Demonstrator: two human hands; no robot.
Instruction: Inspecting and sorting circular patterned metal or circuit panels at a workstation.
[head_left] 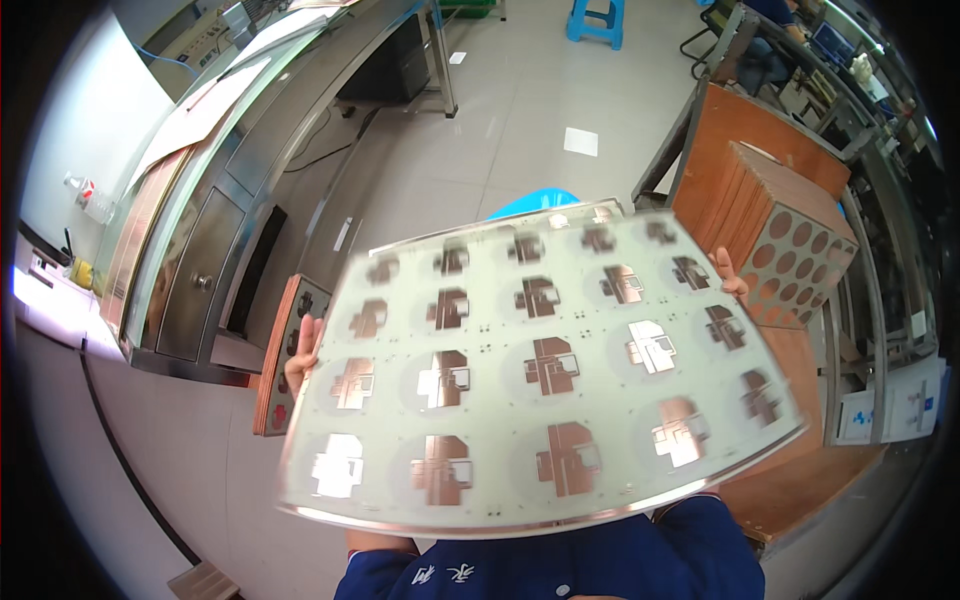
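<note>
A large pale-green circuit board panel point(490, 345) with rows of copper-coloured patterns spans the middle of the view, tilted in front of my body. My left hand point(303, 358) grips its left edge, with only the fingers showing past the rim. At the right edge, near the far corner, my right hand point(730, 273) holds the same panel, its fingertips visible. Both palms are hidden. Along the panel's far side another thin edge shows; I cannot tell whether it is a second sheet.
A blue stool point(540, 199) peeks out behind the panel. On the right, a stack of boards point(800, 250) stands against a brown backboard point(720, 140) on a metal rack. More boards point(283, 355) stand at the left beside a metal cabinet point(190, 280). Another person point(765, 60) is at the far right.
</note>
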